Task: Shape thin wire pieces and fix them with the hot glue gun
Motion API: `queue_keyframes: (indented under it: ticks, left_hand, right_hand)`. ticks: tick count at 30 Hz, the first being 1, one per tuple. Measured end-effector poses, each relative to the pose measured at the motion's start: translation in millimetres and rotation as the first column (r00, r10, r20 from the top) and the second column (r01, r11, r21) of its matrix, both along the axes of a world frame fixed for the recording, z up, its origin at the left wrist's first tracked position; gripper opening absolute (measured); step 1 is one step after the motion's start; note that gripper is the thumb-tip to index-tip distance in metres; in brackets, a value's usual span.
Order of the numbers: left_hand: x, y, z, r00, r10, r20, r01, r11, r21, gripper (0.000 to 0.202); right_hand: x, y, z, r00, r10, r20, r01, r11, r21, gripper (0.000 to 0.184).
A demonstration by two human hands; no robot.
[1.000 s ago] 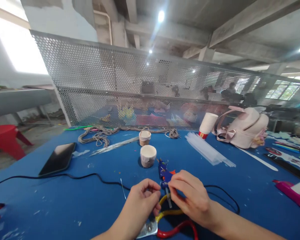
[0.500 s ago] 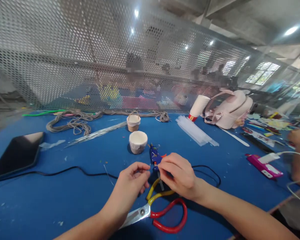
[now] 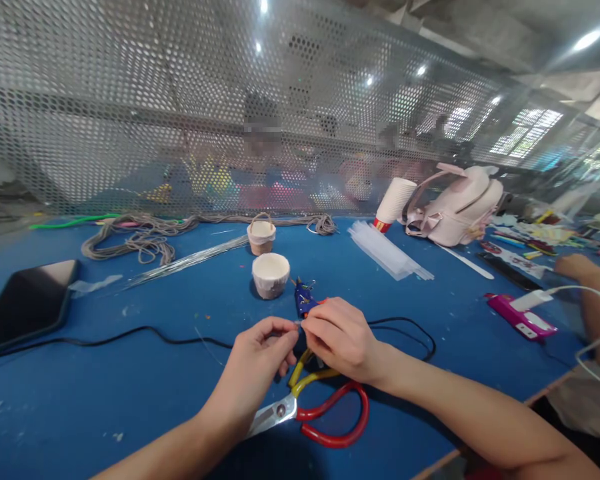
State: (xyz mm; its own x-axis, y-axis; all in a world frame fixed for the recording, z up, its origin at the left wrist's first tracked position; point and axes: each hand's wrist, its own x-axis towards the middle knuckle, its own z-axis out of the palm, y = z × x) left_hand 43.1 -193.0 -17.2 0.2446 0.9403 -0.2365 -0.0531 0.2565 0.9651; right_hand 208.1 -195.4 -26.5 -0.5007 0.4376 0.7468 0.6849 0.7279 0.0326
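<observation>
Hands are meeting just above the blue tabletop (image 3: 105, 400), close in front of the person. The left hand (image 3: 260, 357) is curling its fingers, and its thumb and forefinger are pinching shut on a tiny piece (image 3: 299, 324), too small to tell what it is. The right hand (image 3: 337, 337) is coming from the other side with its fingers bent, and its fingertips are closing on the same piece, so both hands are touching there. The piece is sitting between them, just in front of a blue glue gun (image 3: 304, 300) that is lying on the tabletop. Under the hands, scissors (image 3: 279, 411) with red handles are lying flat, and pliers (image 3: 310, 381) with yellow handles are resting partly across them. A black cable (image 3: 130, 333) is running leftward from behind the hands. Behind the glue gun, a small white cup (image 3: 271, 275) is standing upright, and a second cup (image 3: 261, 237) is standing farther back. A dark phone (image 3: 25, 303) is lying at the left edge. At the far right, another person's arm (image 3: 593, 293) is resting on the tabletop.
</observation>
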Motion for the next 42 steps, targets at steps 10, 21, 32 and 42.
queue_keyframes:
  ticks: [10, 21, 32, 42]
  left_hand:
    - [-1, 0, -2.5, 1.0, -0.014, -0.005, 0.014, 1.0, -0.008, 0.019]
    - [-3, 1, -4.7, 1.0, -0.02, -0.008, 0.02, 1.0, 0.013, 0.017]
    - [-4, 0, -4.8, 0.997, -0.039, 0.065, 0.036, 0.999, 0.04, 0.029]
    - [-4, 1, -1.1, 0.993, -0.027, 0.117, 0.031, 0.999, -0.028, 0.025]
  right_hand:
    - [-2, -1, 5.4, 0.999, -0.013, 0.041, 0.012, 1.0, 0.012, 0.014]
    - [-1, -3, 3.6, 0.993, -0.045, 0.107, 0.036, 0.996, 0.083, 0.013]
    - [-5, -6, 5.3, 0.998, 0.023, -0.059, -0.025, 0.999, -0.031, 0.014]
    - [-12, -10, 3.8, 0.92, 0.016, -0.392, -0.139, 0.948, -0.288, 0.009]
